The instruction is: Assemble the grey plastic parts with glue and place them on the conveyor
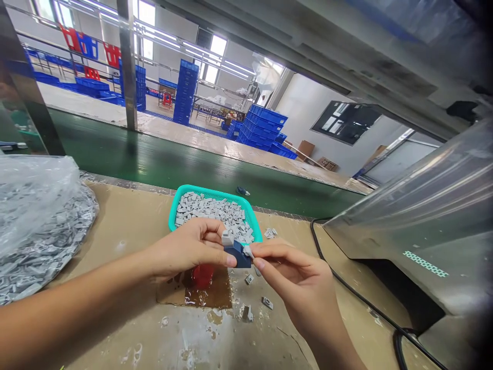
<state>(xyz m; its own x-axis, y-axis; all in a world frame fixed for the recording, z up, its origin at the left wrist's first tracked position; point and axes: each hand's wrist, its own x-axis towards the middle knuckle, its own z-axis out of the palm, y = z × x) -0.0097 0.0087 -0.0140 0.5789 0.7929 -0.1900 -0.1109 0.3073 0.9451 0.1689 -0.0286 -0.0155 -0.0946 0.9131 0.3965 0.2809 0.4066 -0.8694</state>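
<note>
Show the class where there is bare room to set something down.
The tan worktop between the plastic bag and the teal basket looks mostly bare; so does the green belt between the post and the dark part. Crowded: beside the right hand, where loose grey pieces lie near a brown sheet.

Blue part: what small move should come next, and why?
Probably press the small grey piece gently onto the blue part: the left hand holds the part, the right hand pinches the piece against it, and whether it's seated isn't clear.
</note>
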